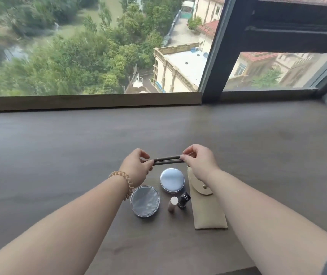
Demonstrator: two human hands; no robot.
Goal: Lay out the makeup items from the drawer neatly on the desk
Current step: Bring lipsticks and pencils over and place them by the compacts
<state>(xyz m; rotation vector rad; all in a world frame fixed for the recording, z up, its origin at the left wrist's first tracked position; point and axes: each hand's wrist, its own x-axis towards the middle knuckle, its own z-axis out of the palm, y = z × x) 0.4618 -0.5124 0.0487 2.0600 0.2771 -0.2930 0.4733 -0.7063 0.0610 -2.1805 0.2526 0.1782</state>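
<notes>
No readable text, mark on black bottle (184,199) too blurred

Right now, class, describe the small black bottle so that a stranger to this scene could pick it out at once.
On the wooden desk under the window, find the long beige pouch below the right hand. The small black bottle sits at the pouch's left edge, a pale tube on its other side. It is the only black thing among pale and silver neighbours.

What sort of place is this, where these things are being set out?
Probably a high-floor bedroom or hotel room: a wooden desk runs along a big window looking down on treetops and rooftops, with a round compact and a beige pouch laid on it.
</notes>
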